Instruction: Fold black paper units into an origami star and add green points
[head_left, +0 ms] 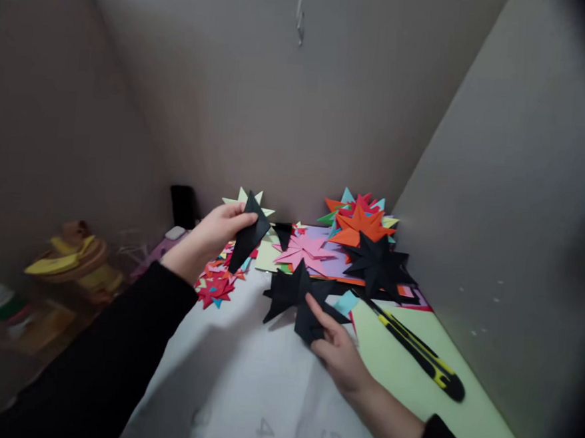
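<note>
My left hand (210, 236) holds a folded black paper point (249, 240) up above the table, pinched between thumb and fingers. My right hand (337, 350) grips a partly built black paper star (297, 298) that rests on the white surface (241, 375). Its fingers pinch the star's lower right edge. The two black pieces are apart.
Finished paper stars lie behind: a black one (377, 265), an orange one (357, 227), a pink one (308, 249), a pale green one (248, 199). A yellow-black utility knife (416, 351) lies on a light green sheet (411, 381). Red paper scraps (215, 284) sit left. Grey walls enclose the desk.
</note>
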Demonstrator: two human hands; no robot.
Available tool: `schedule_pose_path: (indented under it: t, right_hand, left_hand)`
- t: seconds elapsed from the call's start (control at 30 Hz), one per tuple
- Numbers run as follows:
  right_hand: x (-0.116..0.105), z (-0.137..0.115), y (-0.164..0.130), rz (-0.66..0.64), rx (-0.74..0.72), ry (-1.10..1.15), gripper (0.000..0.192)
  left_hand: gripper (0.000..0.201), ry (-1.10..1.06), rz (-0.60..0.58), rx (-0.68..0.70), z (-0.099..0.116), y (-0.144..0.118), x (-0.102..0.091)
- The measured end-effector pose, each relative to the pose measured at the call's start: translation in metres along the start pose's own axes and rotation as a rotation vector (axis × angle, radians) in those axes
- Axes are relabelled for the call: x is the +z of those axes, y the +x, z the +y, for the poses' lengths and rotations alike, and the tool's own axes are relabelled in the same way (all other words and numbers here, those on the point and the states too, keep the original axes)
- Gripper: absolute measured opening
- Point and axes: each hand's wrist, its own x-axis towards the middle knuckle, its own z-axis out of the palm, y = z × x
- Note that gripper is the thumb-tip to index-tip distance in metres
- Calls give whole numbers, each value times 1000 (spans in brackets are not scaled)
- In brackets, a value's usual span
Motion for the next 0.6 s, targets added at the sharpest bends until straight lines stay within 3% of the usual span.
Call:
schedule_pose_path:
  t: [0.13,0.23,0.3,0.4,0.6]
  right_hand:
    - [13,-9,3,22,-61,-108,78]
    - [34,-17,9,-10,-100,-193,78]
    - [50,-19,12,-14,-123,-236,79]
    - [64,-13,14,-2,-145,-293,77]
    - [61,-2,7,-78,-153,-387,71]
  left_hand:
    - [36,-177,130,-79,-45,-78,-19]
    - [56,-204,203,-105,-75,-112,-19]
    - [57,-182,224,-90,-88,-123,-17]
    - [35,-106,245,-82,-100,-129,-17]
    - [21,16,238,-31,-113,-131,-26]
